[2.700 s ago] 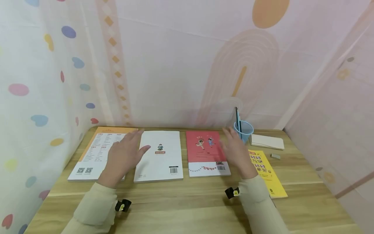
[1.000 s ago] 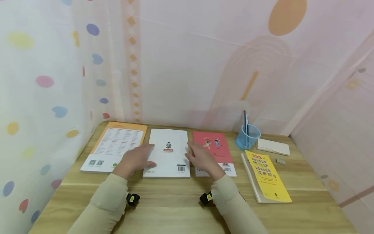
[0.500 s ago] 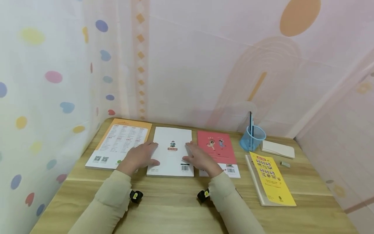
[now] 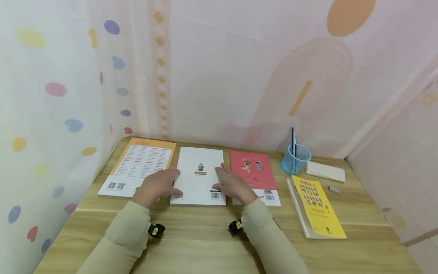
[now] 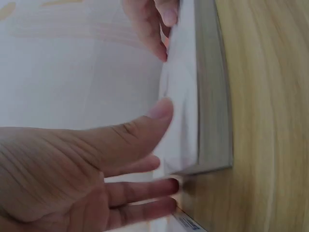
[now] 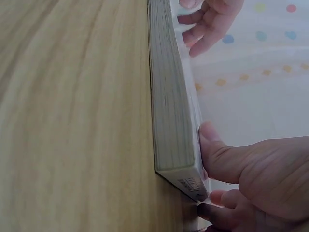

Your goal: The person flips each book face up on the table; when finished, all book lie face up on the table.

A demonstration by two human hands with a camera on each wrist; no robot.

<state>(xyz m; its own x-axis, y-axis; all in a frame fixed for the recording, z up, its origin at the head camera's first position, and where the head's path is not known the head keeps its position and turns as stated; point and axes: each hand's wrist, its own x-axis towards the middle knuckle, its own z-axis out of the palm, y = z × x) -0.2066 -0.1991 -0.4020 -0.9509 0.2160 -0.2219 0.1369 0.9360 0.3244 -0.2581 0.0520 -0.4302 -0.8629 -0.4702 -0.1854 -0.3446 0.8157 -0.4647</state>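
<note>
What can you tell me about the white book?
The white book lies closed and flat on the table, between the orange book and red book. It is thick, with pale page edges and a paper-looking cover bearing a figure, red label and barcode. The left hand and right hand flank it, thumbs over the cover, seemingly touching.

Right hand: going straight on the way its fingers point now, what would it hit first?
The right hand would most likely meet the white book first: its fingers are at that book's right edge, pointing inward. Whether they already touch it is hard to tell.
</note>
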